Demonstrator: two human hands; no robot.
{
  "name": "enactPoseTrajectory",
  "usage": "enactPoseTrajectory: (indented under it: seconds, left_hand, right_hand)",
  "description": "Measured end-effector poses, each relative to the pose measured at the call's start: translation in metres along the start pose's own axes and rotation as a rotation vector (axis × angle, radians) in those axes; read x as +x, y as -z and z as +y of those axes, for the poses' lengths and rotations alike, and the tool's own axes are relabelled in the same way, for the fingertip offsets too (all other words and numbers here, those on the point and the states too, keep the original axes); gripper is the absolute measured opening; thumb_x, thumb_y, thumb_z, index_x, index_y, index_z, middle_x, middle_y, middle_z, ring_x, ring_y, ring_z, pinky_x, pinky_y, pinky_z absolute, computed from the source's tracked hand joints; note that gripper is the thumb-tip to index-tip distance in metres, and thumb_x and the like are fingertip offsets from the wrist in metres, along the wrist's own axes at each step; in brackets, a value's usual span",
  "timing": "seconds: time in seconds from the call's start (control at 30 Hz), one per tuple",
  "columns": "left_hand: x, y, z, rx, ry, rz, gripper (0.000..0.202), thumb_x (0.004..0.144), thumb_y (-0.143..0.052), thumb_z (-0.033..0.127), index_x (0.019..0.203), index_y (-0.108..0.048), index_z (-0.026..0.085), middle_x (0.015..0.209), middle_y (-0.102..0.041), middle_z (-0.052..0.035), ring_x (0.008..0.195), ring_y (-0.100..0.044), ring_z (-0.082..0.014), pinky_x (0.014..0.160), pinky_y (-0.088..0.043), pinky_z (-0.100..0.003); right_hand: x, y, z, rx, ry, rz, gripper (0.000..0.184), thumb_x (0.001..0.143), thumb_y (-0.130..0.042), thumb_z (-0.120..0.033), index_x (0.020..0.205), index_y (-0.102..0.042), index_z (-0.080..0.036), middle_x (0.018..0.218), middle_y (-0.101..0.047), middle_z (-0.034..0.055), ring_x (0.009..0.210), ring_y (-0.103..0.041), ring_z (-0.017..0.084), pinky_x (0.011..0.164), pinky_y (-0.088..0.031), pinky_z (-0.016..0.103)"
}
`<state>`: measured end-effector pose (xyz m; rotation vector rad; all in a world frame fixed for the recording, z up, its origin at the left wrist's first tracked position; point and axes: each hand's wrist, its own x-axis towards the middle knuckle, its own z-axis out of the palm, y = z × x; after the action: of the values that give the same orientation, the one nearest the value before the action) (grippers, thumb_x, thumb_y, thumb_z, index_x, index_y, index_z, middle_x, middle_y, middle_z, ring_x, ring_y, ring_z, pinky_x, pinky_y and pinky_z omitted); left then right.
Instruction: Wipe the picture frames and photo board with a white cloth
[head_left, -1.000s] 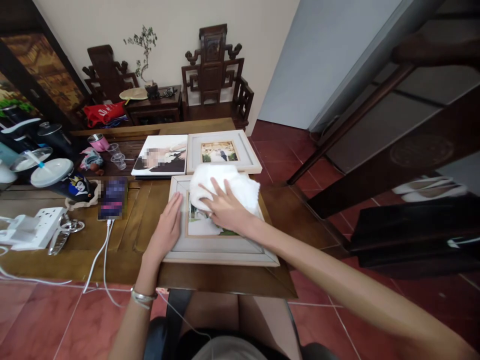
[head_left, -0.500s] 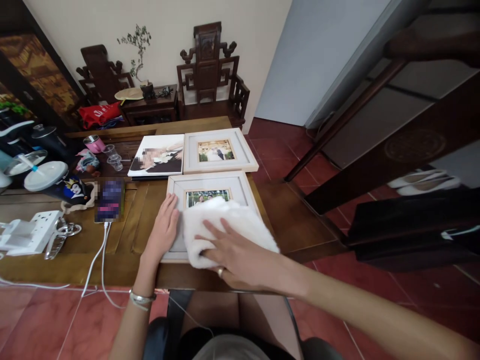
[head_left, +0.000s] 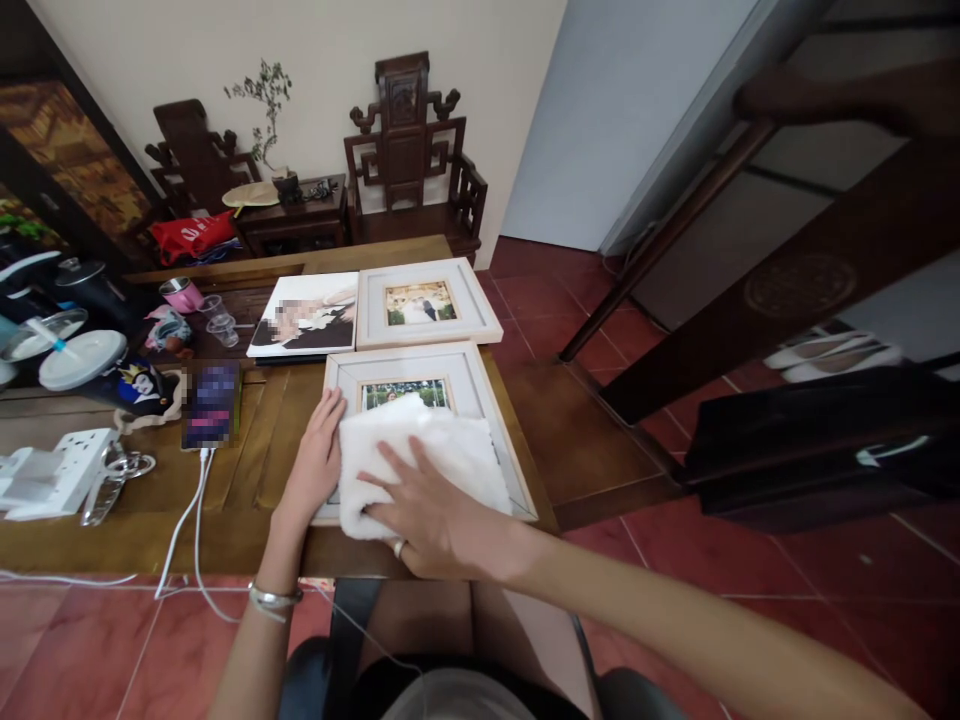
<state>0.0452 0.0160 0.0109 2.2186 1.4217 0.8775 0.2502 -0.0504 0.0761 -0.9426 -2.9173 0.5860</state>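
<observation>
A pale wooden picture frame [head_left: 517, 497] lies flat at the table's front edge, a small photo [head_left: 405, 393] in its middle. Along the frame's left side rests my left hand [head_left: 313, 455], its fingers extended over the edge. My right hand [head_left: 420, 500] presses a folded white fluffy cloth [head_left: 457, 450] onto the frame, fingers spread over the top and some tucked by the fold. The cloth hides the frame's lower middle and part of the photo. Just behind lies a second picture frame [head_left: 480, 318], touching a white-edged photo panel [head_left: 289, 290] on its left.
On the left of the wooden table [head_left: 281, 400] are a phone [head_left: 212, 405] on a white cable, a power strip [head_left: 75, 465], a clear hair clip [head_left: 105, 490], a lidded cup [head_left: 82, 362] and a pink mug [head_left: 180, 294]. A carved chair [head_left: 405, 150] stands beyond; dark wooden furniture [head_left: 720, 300] rises right.
My right hand has slid the cloth leftward over the frame, baring more of its right border. My left hand stays on the frame's left side. The whole view has shifted slightly.
</observation>
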Motion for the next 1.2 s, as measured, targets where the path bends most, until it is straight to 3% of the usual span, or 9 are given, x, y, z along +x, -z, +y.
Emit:
enactPoseTrajectory:
  seconds: [0.1, 0.3, 0.4, 0.53, 0.63, 0.7, 0.87, 1.03, 1.2]
  left_hand:
    - [0.001, 0.001, -0.001, 0.03, -0.001, -0.014, 0.047, 0.097, -0.032, 0.021, 0.141, -0.045, 0.014, 0.152, -0.039, -0.0138, 0.146, -0.025, -0.0212, 0.12, -0.022, -0.047]
    - [0.003, -0.002, -0.001, 0.053, -0.028, -0.039, 0.046, 0.098, -0.034, 0.025, 0.141, -0.045, 0.013, 0.152, -0.039, -0.0146, 0.147, -0.022, -0.0245, 0.119, -0.021, -0.051]
    - [0.003, -0.002, -0.003, 0.048, -0.065, -0.035, 0.046, 0.098, -0.034, 0.024, 0.142, -0.045, 0.015, 0.152, -0.039, -0.014, 0.147, -0.022, -0.0244, 0.119, -0.021, -0.052]
    - [0.002, -0.002, -0.004, 0.031, -0.086, -0.036, 0.045, 0.099, -0.034, 0.025, 0.141, -0.046, 0.016, 0.151, -0.04, -0.0143, 0.146, -0.024, -0.0246, 0.119, -0.022, -0.052]
    - [0.002, -0.001, -0.002, 0.017, -0.07, -0.048, 0.046, 0.099, -0.034, 0.028, 0.142, -0.045, 0.015, 0.151, -0.041, -0.0156, 0.146, -0.025, -0.0248, 0.119, -0.022, -0.051]
    - [0.001, 0.0, 0.001, -0.005, -0.044, -0.035, 0.048, 0.099, -0.035, 0.031, 0.145, -0.04, 0.016, 0.153, -0.037, -0.0149, 0.146, -0.025, -0.0243, 0.119, -0.021, -0.05]
    - [-0.003, 0.001, 0.004, -0.072, 0.012, 0.072, 0.06, 0.101, -0.031, 0.04, 0.155, -0.011, 0.022, 0.162, -0.016, -0.0114, 0.149, -0.016, -0.0222, 0.121, -0.012, -0.045]
    - [-0.008, 0.0, 0.003, -0.133, 0.034, 0.155, 0.069, 0.1, -0.032, 0.046, 0.154, 0.005, 0.024, 0.164, 0.002, -0.0085, 0.15, -0.001, -0.0235, 0.122, -0.006, -0.045]
    - [-0.008, -0.001, 0.003, -0.162, 0.055, 0.128, 0.07, 0.099, -0.033, 0.045, 0.154, 0.005, 0.026, 0.164, 0.001, -0.0083, 0.15, -0.003, -0.0226, 0.121, -0.005, -0.045]
  right_hand:
    - [-0.014, 0.0, 0.001, 0.022, -0.03, 0.011, 0.045, 0.08, -0.054, -0.016, 0.124, -0.062, -0.014, 0.15, -0.041, 0.014, 0.143, -0.014, 0.045, 0.11, -0.011, 0.073]
    - [-0.077, -0.012, 0.02, -0.023, -0.255, 0.127, 0.043, 0.07, -0.055, -0.008, 0.109, -0.069, -0.017, 0.151, -0.04, 0.0107, 0.145, -0.01, 0.04, 0.112, -0.007, 0.071]
    - [-0.08, -0.011, 0.041, -0.076, -0.285, 0.173, 0.042, 0.07, -0.052, -0.005, 0.108, -0.069, -0.016, 0.15, -0.042, 0.0117, 0.145, -0.011, 0.039, 0.111, -0.012, 0.071]
    - [-0.056, 0.0, 0.082, -0.16, -0.289, 0.196, 0.043, 0.079, -0.05, -0.011, 0.119, -0.064, -0.008, 0.147, -0.045, 0.0185, 0.142, -0.013, 0.047, 0.106, -0.017, 0.075]
    - [-0.031, 0.013, 0.109, -0.195, -0.33, 0.236, 0.044, 0.083, -0.045, -0.009, 0.125, -0.06, -0.007, 0.138, -0.053, 0.0192, 0.143, -0.018, 0.043, 0.107, -0.02, 0.073]
    - [-0.014, 0.023, 0.118, -0.212, -0.358, 0.284, 0.045, 0.084, -0.043, -0.007, 0.127, -0.057, -0.006, 0.141, -0.05, 0.0211, 0.143, -0.018, 0.042, 0.107, -0.022, 0.071]
    - [0.047, 0.037, 0.106, -0.273, -0.17, 0.284, 0.058, 0.075, -0.046, 0.005, 0.128, -0.058, -0.015, 0.159, -0.023, 0.0101, 0.145, -0.01, 0.04, 0.109, -0.016, 0.073]
    - [0.105, 0.031, 0.08, -0.311, 0.046, 0.21, 0.056, 0.073, -0.041, 0.01, 0.118, -0.063, -0.014, 0.156, -0.032, 0.0089, 0.146, -0.015, 0.031, 0.113, -0.018, 0.065]
    - [0.106, 0.029, 0.091, -0.3, -0.076, 0.214, 0.053, 0.073, -0.042, 0.01, 0.115, -0.065, -0.014, 0.152, -0.039, 0.0099, 0.144, -0.023, 0.032, 0.111, -0.018, 0.068]
